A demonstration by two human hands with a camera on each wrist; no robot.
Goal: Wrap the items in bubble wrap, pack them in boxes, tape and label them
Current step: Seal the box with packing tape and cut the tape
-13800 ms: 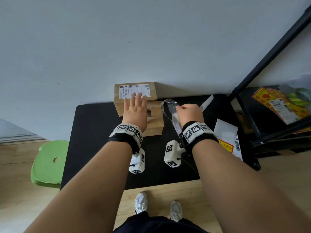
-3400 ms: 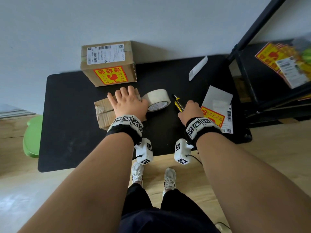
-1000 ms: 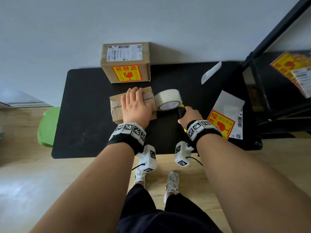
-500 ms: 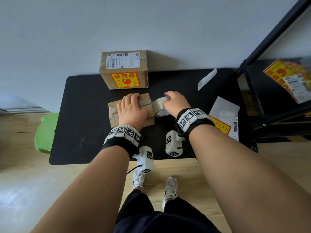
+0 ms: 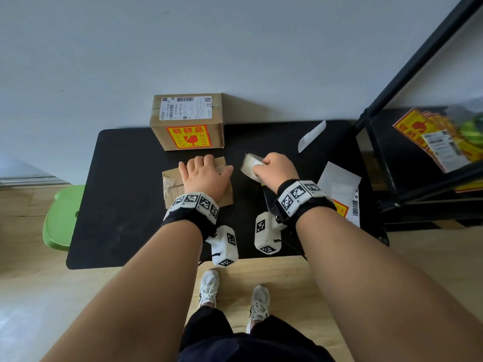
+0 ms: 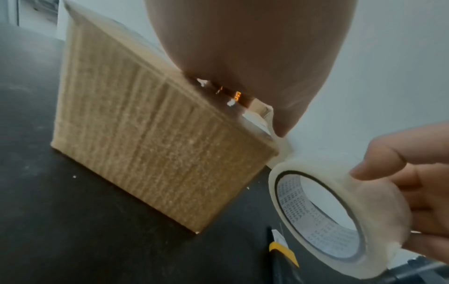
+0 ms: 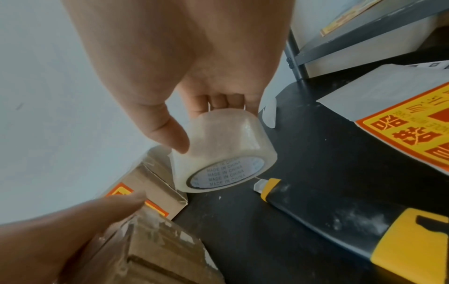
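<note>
On the black counter (image 5: 125, 194), near its middle, lies the small cardboard box (image 5: 172, 184), and the left hand (image 5: 205, 176) rests flat on its top with the fingers straight. I think it presses there to keep the flaps closed and to stop the box from sliding while the tape is pulled. The thumb points to the right edge, where a short strip of clear tape seems already to be stuck; it runs from this edge to the roll.

The right hand (image 5: 274, 165) grasps the tape roll (image 5: 251, 164), the thumb on the outer side and the other fingers through the core, and holds it lifted just beside the box's right edge. This grip probably lets the roll turn while the tape unwinds. The yellow and black utility knife (image 7: 340, 217) lies on the counter under this hand, close enough for cutting afterwards.

Behind, against the wall, stands the finished box (image 5: 188, 121) with its shipping label and its red and yellow fragile sticker. Loose label sheets (image 5: 339, 186) lie to the right.

Compared with one second ago, the right hand has left the knife and has taken the roll, which then stood on the counter touching the box. The left hand has not moved from the box.
</note>
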